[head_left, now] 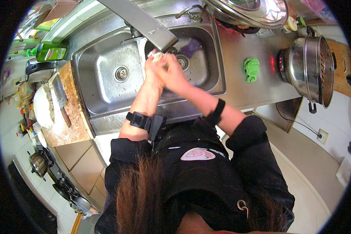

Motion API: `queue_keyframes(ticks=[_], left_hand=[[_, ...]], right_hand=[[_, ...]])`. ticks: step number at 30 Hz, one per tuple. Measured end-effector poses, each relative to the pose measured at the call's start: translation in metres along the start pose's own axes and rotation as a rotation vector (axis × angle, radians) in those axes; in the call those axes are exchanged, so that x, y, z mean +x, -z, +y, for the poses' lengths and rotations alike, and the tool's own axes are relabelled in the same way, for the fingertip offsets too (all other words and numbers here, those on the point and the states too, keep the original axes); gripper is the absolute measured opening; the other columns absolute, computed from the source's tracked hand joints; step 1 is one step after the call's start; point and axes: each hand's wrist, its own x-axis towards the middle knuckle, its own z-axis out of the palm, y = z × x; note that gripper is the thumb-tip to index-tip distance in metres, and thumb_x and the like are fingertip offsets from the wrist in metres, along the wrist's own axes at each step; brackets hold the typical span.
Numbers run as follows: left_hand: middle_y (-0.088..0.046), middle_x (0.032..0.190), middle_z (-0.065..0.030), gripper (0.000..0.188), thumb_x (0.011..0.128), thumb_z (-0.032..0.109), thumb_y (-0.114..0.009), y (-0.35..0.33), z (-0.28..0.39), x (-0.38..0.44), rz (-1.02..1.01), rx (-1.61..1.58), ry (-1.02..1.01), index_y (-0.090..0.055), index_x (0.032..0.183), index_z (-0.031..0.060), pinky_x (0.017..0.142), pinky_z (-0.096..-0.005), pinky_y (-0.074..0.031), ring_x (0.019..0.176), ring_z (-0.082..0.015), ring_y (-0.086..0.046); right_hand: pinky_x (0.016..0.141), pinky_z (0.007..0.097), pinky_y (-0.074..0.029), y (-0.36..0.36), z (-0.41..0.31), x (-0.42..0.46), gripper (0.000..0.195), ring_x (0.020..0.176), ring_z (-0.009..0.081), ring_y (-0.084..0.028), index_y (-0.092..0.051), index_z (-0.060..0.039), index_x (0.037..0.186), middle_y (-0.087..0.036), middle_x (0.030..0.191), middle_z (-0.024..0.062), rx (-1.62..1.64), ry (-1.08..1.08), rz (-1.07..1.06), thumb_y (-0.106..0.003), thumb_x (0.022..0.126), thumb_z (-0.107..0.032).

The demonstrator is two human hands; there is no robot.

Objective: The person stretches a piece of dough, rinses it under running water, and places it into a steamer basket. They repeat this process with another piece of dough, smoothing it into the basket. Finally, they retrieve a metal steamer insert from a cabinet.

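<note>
My left hand (151,69) and my right hand (173,70) are pressed together over the right basin (203,74) of a stainless steel double sink. Between their fingers shows a small whitish thing (157,56), blurred and partly covered, so its kind is unclear. A broad, flat metal faucet spout (146,26) ends just above my fingertips. Behind my hands, the drain strainer (182,62) is partly hidden. Dark purple material (192,47) lies at the basin's far side. The left basin (105,90) has a drain strainer (121,73) and wet spots.
On the left, a cleaver (60,95) lies on a floury wooden board (76,122) beside white dough (42,106). A green detergent bottle (51,52) stands behind. Right of the sink are a green cloth (251,69) and a steel steamer pot (305,68) on a lit cooker. A large lid (245,13) leans at the back.
</note>
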Motion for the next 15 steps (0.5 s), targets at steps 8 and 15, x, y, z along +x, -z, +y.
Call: queue_keyframes(ticks=[8, 15], left_hand=[[-0.061, 0.107, -0.0072, 0.039, 0.096, 0.036, -0.036, -0.006, -0.003, 0.015, 0.029, -0.088, 0.067, -0.054, 0.117, 0.0083, 0.094, -0.0388, -0.041, 0.101, -0.0226, -0.056], [-0.058, 0.117, -0.0065, 0.034, 0.095, 0.028, -0.040, -0.067, -0.008, -0.015, 0.093, -0.042, 0.020, -0.053, 0.119, 0.0083, 0.097, -0.0383, -0.041, 0.111, -0.0218, -0.052]], right_hand=[[0.102, 0.0400, -0.032, -0.013, 0.017, 0.026, 0.042, 0.121, 0.0385, -0.041, -0.048, 0.0010, 0.121, -0.044, 0.129, 0.0266, 0.233, -0.145, -0.068, -0.041, 0.090, -0.027], [0.113, 0.0371, -0.016, -0.003, 0.042, 0.056, 0.068, 0.137, 0.0375, -0.018, -0.022, 0.0064, 0.140, -0.023, 0.143, 0.0317, 0.171, -0.284, -0.073, -0.032, 0.095, -0.043]])
